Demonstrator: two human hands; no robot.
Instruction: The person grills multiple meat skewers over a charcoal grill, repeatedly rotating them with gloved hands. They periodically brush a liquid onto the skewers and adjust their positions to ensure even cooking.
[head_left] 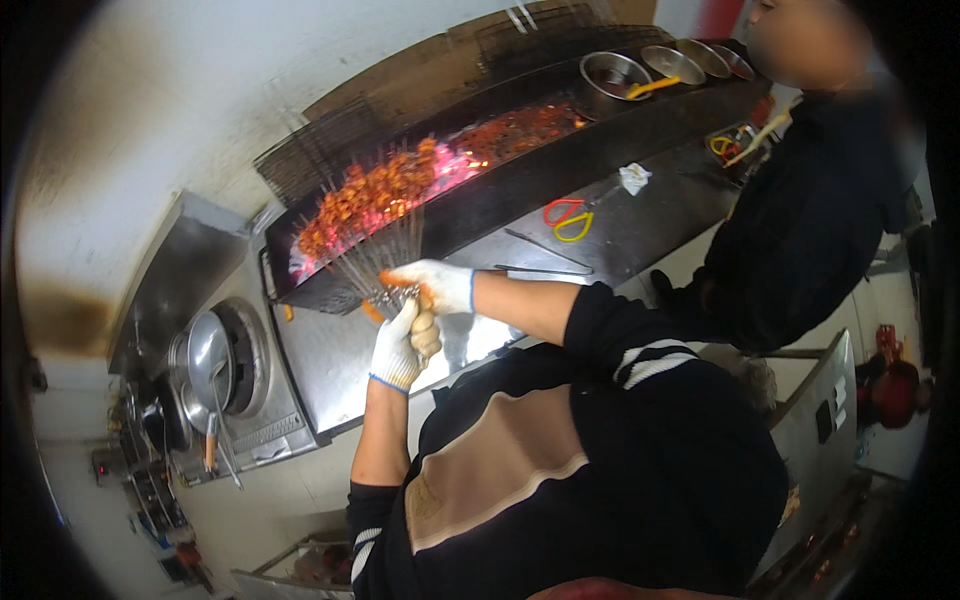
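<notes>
A bundle of thin metal skewers (385,255) loaded with reddish meat pieces (385,190) fans out over a long charcoal grill (480,190) that glows orange. My left hand (400,345), in a white work glove, grips the skewer ends from below. Gloved in white as well, my right hand (432,285) closes over the same ends from above. More meat (520,128) lies further along the grill.
Scissors with red and yellow handles (568,218) and metal tongs (545,250) lie on the steel counter (640,220). Metal bowls (612,72) stand at the grill's far end. A person in dark clothes (810,220) stands at the right. A lidded pot (212,360) sits left.
</notes>
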